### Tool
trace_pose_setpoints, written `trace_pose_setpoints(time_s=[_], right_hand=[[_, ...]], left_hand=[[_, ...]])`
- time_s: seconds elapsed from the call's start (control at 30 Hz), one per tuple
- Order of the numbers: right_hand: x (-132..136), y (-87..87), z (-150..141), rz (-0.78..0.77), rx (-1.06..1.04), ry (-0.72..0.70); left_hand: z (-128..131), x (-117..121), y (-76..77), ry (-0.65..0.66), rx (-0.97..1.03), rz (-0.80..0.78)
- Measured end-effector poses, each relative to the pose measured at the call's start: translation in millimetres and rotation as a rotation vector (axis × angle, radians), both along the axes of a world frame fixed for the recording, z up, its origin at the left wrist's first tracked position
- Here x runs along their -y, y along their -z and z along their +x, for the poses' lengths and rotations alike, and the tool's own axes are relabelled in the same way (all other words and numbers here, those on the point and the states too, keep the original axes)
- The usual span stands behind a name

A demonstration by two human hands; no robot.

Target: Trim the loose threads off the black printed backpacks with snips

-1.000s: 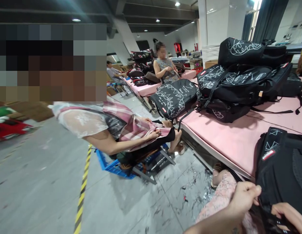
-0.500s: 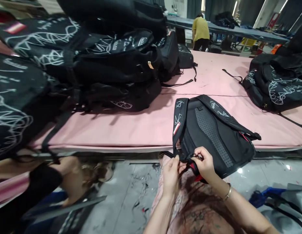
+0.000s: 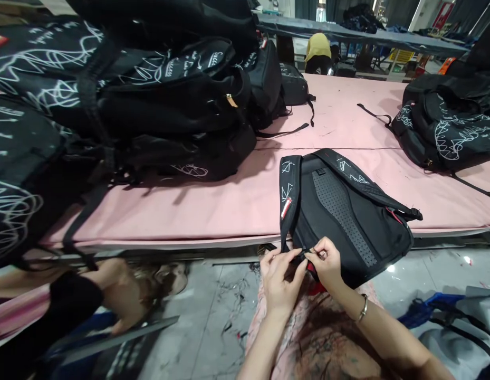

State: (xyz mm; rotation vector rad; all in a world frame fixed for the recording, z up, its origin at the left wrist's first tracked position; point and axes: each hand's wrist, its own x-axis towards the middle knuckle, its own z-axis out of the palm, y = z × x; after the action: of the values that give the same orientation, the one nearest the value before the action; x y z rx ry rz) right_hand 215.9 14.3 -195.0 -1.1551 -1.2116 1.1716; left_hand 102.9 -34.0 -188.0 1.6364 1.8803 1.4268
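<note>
A black backpack (image 3: 347, 211) with white scribble print lies back-side up on the near edge of the pink table (image 3: 229, 206), its lower end hanging toward my lap. My left hand (image 3: 279, 279) and my right hand (image 3: 327, 264) meet at that lower edge. Both pinch the end of a black strap (image 3: 300, 257) where it joins the bag, fingers closed. A bracelet sits on my right wrist. A red tab shows just below my right hand.
A tall pile of matching black backpacks (image 3: 150, 100) fills the table's left half, and another heap (image 3: 446, 126) sits at the right. A seated person's leg and sandal (image 3: 122, 290) are at lower left. Thread scraps litter the grey floor (image 3: 224, 322). A person in yellow (image 3: 318, 50) stands far back.
My view swung from the neighbouring seated worker round to the table in front of me. Since half a second ago my hands have drawn closer together on the strap end.
</note>
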Motion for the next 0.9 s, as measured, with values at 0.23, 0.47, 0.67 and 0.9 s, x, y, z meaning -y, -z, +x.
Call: trace_pose_setpoints(time_s=[0.23,0.47,0.67,0.9], right_hand=[[0,-7.9,0,-0.192,-0.160,-0.069],[-3,-9.9,5,-0.173,-0.162,-0.209],[-3,-16.9,14,-0.078,0.038,-0.191],[3,-36.0,28,0.028,0.333,-0.280]], left_hand=[[4,-2,-6.6,0.011,-0.020,0.082],[7,0,-1.6,-0.081,-0.195,0.278],[8,-1,-2.2,-0.071,-0.271,0.302],[22,10,-19.7,0.018,-0.240,0.198]])
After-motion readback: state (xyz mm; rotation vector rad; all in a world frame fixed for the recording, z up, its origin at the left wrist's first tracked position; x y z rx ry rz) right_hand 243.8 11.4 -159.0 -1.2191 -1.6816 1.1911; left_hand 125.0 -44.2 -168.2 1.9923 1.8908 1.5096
